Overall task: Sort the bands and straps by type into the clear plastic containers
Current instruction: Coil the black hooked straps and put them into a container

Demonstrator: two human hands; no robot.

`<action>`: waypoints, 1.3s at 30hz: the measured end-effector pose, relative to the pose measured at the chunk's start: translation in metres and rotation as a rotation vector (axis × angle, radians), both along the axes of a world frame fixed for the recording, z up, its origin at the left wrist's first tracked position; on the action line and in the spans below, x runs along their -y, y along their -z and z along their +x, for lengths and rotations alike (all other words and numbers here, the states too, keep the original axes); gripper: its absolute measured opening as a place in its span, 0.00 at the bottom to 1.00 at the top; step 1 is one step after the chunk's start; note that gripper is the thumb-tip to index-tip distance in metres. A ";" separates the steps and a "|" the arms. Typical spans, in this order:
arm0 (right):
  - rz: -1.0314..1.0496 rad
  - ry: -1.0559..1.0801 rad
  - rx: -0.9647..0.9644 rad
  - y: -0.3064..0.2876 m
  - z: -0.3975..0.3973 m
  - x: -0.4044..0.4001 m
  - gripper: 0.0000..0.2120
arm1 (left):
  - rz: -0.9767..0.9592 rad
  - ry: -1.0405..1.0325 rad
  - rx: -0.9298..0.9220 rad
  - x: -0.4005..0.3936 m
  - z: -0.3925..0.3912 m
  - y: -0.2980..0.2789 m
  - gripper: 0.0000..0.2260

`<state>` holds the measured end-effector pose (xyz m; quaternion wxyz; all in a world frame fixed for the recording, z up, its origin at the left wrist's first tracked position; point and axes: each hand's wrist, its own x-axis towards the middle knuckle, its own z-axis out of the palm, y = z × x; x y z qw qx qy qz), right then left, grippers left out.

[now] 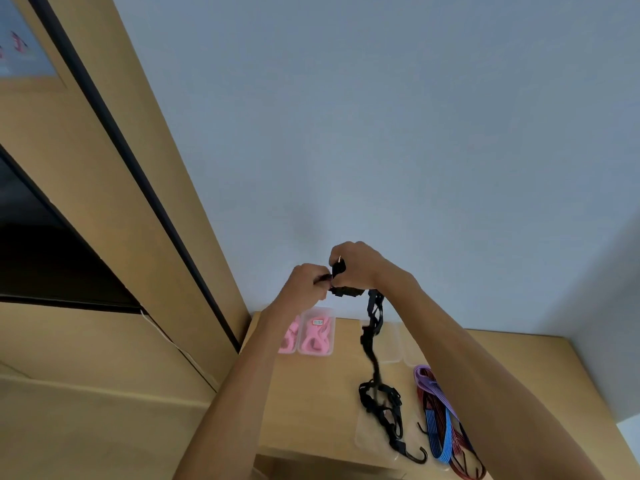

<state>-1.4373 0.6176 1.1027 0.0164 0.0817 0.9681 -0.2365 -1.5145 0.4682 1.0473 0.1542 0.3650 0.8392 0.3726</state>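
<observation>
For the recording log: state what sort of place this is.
Probably an indoor room, home or office, with a sorting station: a plain pale wall, a wooden door frame, and a small wooden table holding clear containers and bungee cords.

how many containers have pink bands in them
2, side by side at the table's far left edge: one container in full view, the other container to its left partly hidden behind the left forearm. The other containers look empty.
</observation>
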 end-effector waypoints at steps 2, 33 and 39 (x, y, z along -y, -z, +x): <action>-0.247 -0.037 -0.048 0.000 0.000 -0.011 0.11 | 0.077 0.119 0.185 0.011 -0.006 -0.006 0.08; -0.757 0.120 -0.183 0.019 -0.017 -0.050 0.11 | 0.230 0.052 0.443 0.001 -0.024 -0.003 0.15; -0.876 0.058 -0.179 0.024 -0.009 -0.051 0.06 | 0.289 0.211 0.570 0.006 -0.027 -0.007 0.11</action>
